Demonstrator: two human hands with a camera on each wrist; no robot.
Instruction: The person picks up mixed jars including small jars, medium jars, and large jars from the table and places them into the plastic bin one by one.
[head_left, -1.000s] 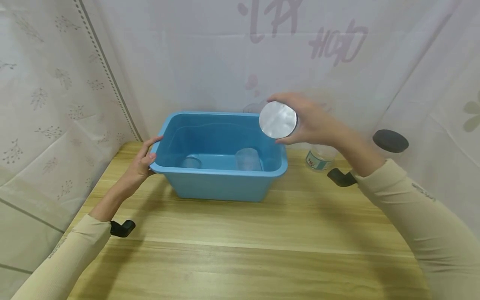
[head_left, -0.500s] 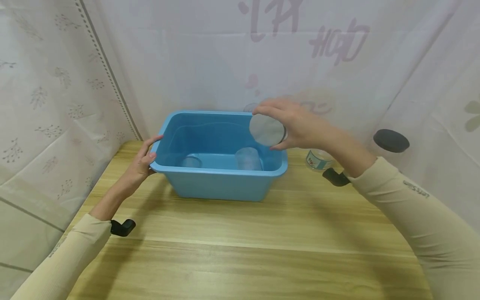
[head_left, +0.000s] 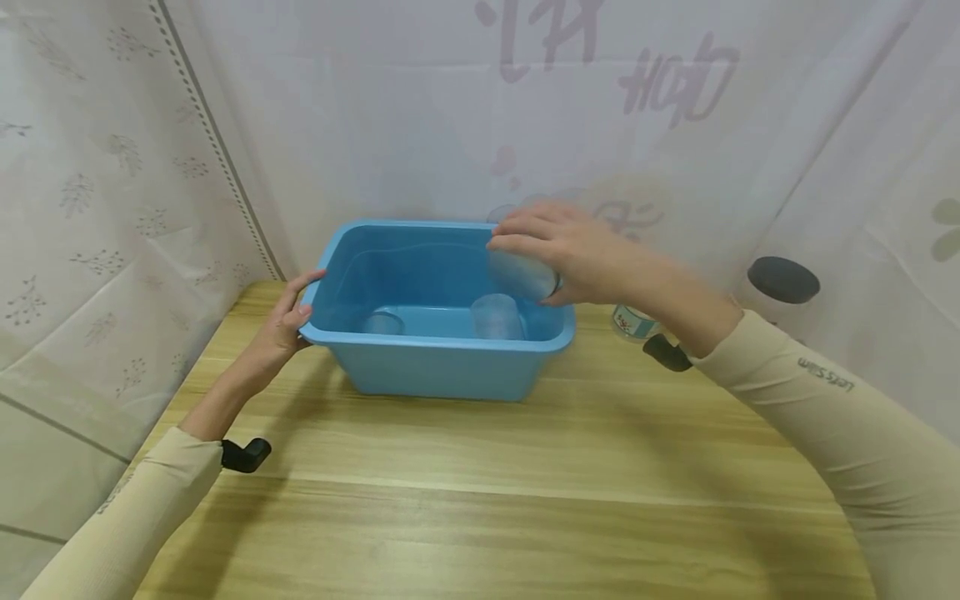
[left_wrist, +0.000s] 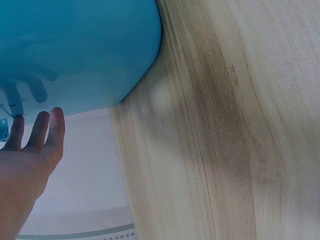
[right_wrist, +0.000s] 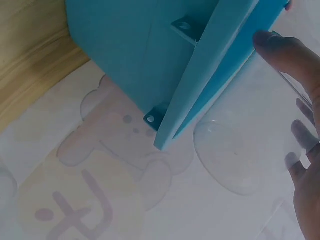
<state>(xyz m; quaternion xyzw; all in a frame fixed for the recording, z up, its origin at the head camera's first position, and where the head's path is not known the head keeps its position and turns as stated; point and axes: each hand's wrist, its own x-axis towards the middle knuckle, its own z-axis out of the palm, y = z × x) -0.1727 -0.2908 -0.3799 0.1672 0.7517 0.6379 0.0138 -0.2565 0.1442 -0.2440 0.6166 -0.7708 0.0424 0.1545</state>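
A blue plastic tub [head_left: 442,371] stands on the wooden table. My left hand [head_left: 281,325] grips its left rim, thumb on top; in the left wrist view its fingers [left_wrist: 55,130] reach up against the outer wall. My right hand [head_left: 577,254] holds a clear plastic jar [head_left: 521,273] over the tub's right end, tilted and partly below the rim in the head view. In the right wrist view, the jar's clear rounded end [right_wrist: 227,157] points away from the thumb. Inside the tub lie a clear container [head_left: 497,317] at right and another clear round piece [head_left: 382,323] at left.
Right of the tub, a clear jar with a teal-and-white label [head_left: 633,322] stands partly behind my right forearm. Farther right is a jar with a black lid [head_left: 783,280]. A printed curtain [head_left: 420,125] hangs close behind the tub. The wooden table [head_left: 450,500] extends in front.
My right hand has moved left and down with the jar, tipping it so its round face turns from the camera and dips into the tub. The left hand stays put.
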